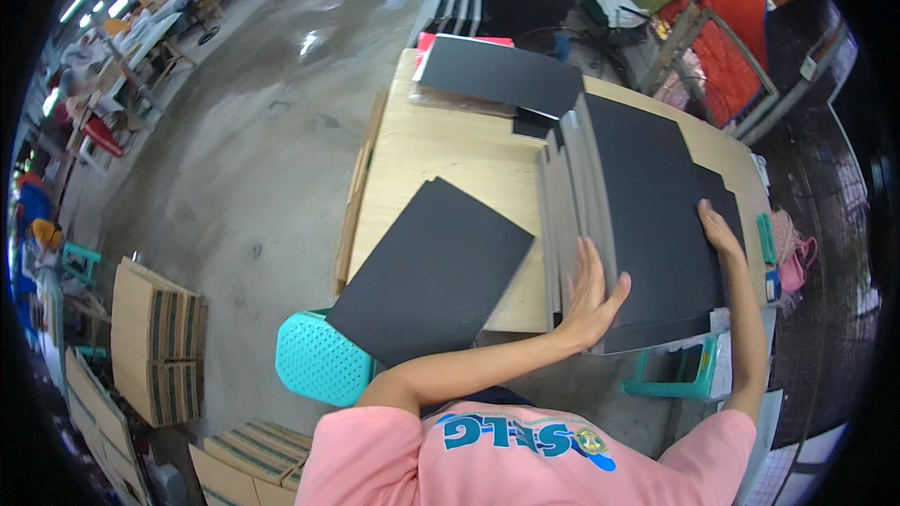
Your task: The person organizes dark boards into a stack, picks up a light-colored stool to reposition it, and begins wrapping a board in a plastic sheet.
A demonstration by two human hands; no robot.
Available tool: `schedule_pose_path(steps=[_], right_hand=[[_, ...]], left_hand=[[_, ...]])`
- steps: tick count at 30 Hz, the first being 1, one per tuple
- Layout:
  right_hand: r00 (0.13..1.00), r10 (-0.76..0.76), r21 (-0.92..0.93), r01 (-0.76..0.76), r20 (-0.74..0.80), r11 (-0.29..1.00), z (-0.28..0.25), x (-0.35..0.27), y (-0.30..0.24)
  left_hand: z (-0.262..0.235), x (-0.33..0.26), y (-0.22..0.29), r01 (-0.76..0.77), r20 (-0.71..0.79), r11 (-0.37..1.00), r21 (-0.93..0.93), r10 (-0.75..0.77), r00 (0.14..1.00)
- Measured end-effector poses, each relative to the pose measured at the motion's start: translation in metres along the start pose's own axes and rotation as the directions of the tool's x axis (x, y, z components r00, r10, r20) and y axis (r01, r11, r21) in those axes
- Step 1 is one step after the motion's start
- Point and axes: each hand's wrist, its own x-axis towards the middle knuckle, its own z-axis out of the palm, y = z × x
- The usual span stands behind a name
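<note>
Head view: both hands open, flat on black sheet stack [647, 225]; left [591, 295] near edge, right [720, 230] apparently farther.

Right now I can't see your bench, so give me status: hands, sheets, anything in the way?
Left hand flat on fanned sheet stack. Right hand flat on its far side. Loose black sheet lies apart, overhanging table.
</note>
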Motion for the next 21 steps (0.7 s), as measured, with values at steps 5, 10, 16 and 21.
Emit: schedule_pose_path(steps=[5, 10, 16, 21], right_hand=[[0.753, -0.491, 0.27, 0.631, -0.438, 0.727, -0.043, -0.165, -0.133], [0.616, -0.778, 0.609, 0.665, -0.122, 0.431, 0.137, -0.257, -0.41], [0.894, -0.188, 0.011, 0.2, 0.406, 0.98, 0.337, -0.008, -0.364], [0.911, -0.284, 0.145, 0.251, 0.299, 0.957, 0.366, -0.062, -0.395]], left_hand=[[-0.147, -0.131, -0.06, 0.305, -0.674, 0.866, 0.396, 0.049, 0.737], [-0.224, -0.226, -0.193, -0.116, -0.695, 0.703, -0.701, -0.639, 0.329], [-0.243, -0.191, -0.206, -0.084, -0.74, 0.79, -0.607, -0.524, 0.421], [-0.251, -0.207, -0.188, -0.032, -0.848, 0.867, -0.497, -0.476, 0.234]])
